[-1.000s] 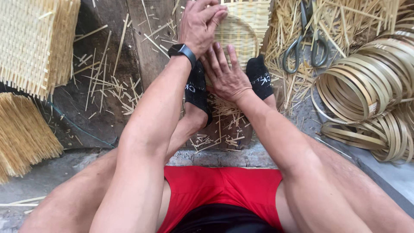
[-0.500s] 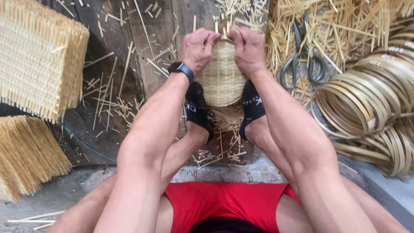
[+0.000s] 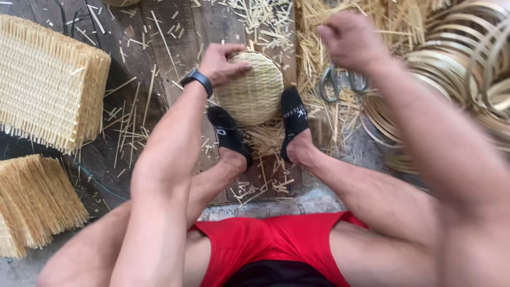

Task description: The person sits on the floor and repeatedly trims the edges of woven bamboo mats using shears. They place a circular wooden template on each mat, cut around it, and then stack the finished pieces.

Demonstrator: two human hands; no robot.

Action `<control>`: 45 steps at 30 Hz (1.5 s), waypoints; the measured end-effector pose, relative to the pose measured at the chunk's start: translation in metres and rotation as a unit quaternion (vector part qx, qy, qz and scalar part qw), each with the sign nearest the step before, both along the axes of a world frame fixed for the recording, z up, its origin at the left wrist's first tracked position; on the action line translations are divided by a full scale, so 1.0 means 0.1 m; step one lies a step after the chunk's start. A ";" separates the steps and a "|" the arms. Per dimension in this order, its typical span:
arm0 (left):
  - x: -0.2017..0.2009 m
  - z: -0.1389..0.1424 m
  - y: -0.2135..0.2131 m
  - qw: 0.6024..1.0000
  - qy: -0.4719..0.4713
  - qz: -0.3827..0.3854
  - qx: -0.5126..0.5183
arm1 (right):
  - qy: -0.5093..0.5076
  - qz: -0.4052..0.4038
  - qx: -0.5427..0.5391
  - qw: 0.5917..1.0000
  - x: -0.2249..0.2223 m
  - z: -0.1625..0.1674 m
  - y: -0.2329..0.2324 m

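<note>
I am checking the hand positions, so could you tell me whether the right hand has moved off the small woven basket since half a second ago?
Yes. The right hand has lifted off the small woven basket and now hangs above the scissors, while the left hand rests on it.

The small round basket [image 3: 254, 87] is tightly woven pale straw or split bamboo, matt and finely ribbed. The boards [image 3: 175, 48] beneath are dark, rough, weathered wood. The scissors [image 3: 340, 85] look like dull grey metal, though blurred. The 2 socks [image 3: 229, 133] are matt black cloth.
</note>
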State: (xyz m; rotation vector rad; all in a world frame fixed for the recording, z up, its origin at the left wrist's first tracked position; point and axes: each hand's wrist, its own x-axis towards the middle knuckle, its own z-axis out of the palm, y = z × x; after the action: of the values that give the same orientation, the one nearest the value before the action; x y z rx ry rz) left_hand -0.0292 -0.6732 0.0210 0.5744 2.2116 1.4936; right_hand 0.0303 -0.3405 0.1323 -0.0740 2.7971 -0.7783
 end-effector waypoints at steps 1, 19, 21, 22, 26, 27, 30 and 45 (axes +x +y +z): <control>0.06 0.16 0.03 1.000 0.014 0.014 -0.019 | 0.018 0.052 0.083 0.995 0.14 0.26 0.31; 1.64 0.30 0.01 0.929 0.049 0.068 -0.361 | -0.231 -0.240 0.126 0.935 0.82 -1.85 0.37; 1.43 0.29 0.17 0.927 0.090 0.128 -0.341 | -0.331 -0.226 0.047 0.915 0.71 -1.72 0.45; 1.36 0.27 0.27 0.929 0.072 0.181 -0.314 | -0.351 -0.245 -0.013 0.904 0.67 -1.59 0.49; 1.33 0.13 0.64 0.899 0.057 0.303 -0.313 | -0.431 -0.201 -0.100 0.874 0.58 -0.87 0.85; 1.33 0.09 0.68 0.885 0.069 0.309 -0.341 | -0.458 -0.194 -0.048 0.866 0.57 -0.76 0.91; 1.33 0.01 0.65 0.880 0.101 0.309 -0.345 | -0.496 -0.054 0.030 0.866 0.47 -0.66 0.99; 1.24 0.05 0.52 0.914 0.193 0.212 -0.286 | -0.419 -0.233 0.000 0.877 0.11 -0.92 0.85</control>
State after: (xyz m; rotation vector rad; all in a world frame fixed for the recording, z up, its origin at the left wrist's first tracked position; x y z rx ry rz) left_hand 0.0943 -0.6208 0.0263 0.2070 3.0618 0.8478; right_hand 0.0412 -0.2556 0.0401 0.7754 1.9730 -0.6740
